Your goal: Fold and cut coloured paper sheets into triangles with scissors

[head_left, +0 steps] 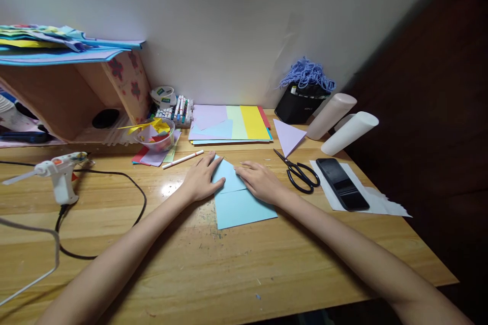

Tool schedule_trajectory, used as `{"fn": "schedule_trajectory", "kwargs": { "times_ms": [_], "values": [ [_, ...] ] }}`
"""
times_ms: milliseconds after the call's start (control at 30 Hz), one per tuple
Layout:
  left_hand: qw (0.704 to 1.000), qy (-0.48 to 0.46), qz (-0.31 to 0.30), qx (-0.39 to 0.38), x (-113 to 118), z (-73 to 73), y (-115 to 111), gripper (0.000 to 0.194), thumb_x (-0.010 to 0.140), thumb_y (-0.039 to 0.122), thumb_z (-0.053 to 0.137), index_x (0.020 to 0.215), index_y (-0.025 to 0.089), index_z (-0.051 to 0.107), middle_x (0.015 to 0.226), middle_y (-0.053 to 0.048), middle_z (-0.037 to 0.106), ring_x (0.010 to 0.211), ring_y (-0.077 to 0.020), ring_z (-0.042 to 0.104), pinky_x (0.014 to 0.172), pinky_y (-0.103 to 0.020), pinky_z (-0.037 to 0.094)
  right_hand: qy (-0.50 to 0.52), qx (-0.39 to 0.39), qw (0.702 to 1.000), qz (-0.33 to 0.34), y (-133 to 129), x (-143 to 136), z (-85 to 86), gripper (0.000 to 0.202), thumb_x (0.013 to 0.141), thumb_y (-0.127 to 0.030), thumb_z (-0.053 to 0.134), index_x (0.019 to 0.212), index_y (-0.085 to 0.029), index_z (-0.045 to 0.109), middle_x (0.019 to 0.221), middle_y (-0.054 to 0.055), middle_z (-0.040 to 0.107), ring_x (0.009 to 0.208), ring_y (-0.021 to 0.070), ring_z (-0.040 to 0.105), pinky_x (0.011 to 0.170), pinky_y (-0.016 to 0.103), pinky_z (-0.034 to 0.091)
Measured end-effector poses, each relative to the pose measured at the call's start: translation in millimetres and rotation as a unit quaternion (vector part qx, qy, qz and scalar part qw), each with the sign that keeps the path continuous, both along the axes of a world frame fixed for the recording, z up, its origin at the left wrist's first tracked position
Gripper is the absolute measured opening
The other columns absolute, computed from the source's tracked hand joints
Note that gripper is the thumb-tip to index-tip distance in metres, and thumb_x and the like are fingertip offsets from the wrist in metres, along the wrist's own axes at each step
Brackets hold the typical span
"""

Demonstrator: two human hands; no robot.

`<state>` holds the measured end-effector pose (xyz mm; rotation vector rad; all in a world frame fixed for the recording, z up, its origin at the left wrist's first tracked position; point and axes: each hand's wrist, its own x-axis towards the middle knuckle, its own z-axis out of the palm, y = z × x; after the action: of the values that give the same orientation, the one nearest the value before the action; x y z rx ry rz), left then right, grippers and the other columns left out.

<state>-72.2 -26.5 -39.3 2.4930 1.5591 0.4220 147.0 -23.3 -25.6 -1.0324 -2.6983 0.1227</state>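
A light blue sheet of paper (247, 209) lies on the wooden table in front of me, with its upper part folded over into a slanted flap. My left hand (202, 175) rests on the paper's left edge, thumb and fingers spread. On the slanted right edge of the flap lies my right hand (261, 180), its fingers stretched out and pressed down on the paper. Just beyond my left hand is a white marker with a red band (183, 159). Black-handled scissors (299, 171) lie to the right of my right hand, below a lilac paper triangle (288, 137).
A hot glue gun (61, 177) and its black cord occupy the left side. Behind are a tub of paper scraps (160, 142), markers (181, 109), stacked coloured paper (251, 124) and a black holder (297, 106). At right stand white rolls (348, 134) near a phone (342, 184).
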Motion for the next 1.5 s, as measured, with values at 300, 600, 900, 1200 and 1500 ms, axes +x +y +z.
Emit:
{"fn": "schedule_trajectory", "kwargs": {
  "times_ms": [300,600,900,1200,1500],
  "values": [
    [1.0,-0.023,0.001,-0.014,-6.0,-4.7,3.0,0.073,0.076,0.053,0.042,0.133,0.011,0.025,0.139,-0.014,0.027,0.126,-0.0273,0.026,0.104,-0.041,0.022,0.035,0.007,0.998,0.06,42.6,-46.3,-4.3,0.026,0.083,-0.014,0.04,0.106,-0.014,0.051,0.098,0.01,0.059,0.102,0.0217,0.044,0.086,0.035,0.036],
    [1.0,-0.009,-0.006,-0.003,-6.7,-5.3,3.1,0.074,0.077,0.055,0.038,0.134,0.01,0.022,0.139,-0.015,0.027,0.127,-0.0268,0.025,0.104,-0.038,0.021,0.099,-0.024,0.995,0.009,45.9,-52.3,-12.6,0.021,0.083,-0.013,0.041,0.101,-0.016,0.05,0.095,0.007,0.059,0.094,0.0191,0.046,0.077,0.03,0.04],
    [1.0,-0.002,-0.001,-0.013,-6.2,-4.3,2.1,0.076,0.078,0.055,0.036,0.135,0.007,0.02,0.139,-0.017,0.026,0.127,-0.0271,0.024,0.104,-0.038,0.02,0.1,-0.037,0.994,-0.027,32.2,-30.4,-11.1,0.016,0.085,-0.013,0.04,0.094,-0.018,0.053,0.087,0.006,0.058,0.087,0.0175,0.049,0.07,0.026,0.039],
    [1.0,0.009,0.0,-0.015,-6.1,-5.4,2.4,0.077,0.078,0.055,0.035,0.135,0.005,0.018,0.14,-0.018,0.024,0.128,-0.0273,0.022,0.104,-0.037,0.019,0.076,-0.022,0.996,-0.049,3.7,8.1,-17.3,0.019,0.082,-0.008,0.041,0.088,-0.019,0.055,0.087,0.005,0.061,0.085,0.0185,0.047,0.071,0.028,0.039],
    [0.999,0.03,0.002,-0.022,-6.4,-3.0,3.7,0.077,0.078,0.057,0.032,0.136,0.008,0.016,0.14,-0.016,0.023,0.129,-0.0264,0.021,0.104,-0.038,0.019,0.073,-0.021,0.995,-0.064,-28.2,52.6,-16.2,0.019,0.082,-0.008,0.04,0.079,-0.019,0.055,0.078,0.005,0.06,0.081,0.0193,0.048,0.068,0.029,0.04]
  ]
}}
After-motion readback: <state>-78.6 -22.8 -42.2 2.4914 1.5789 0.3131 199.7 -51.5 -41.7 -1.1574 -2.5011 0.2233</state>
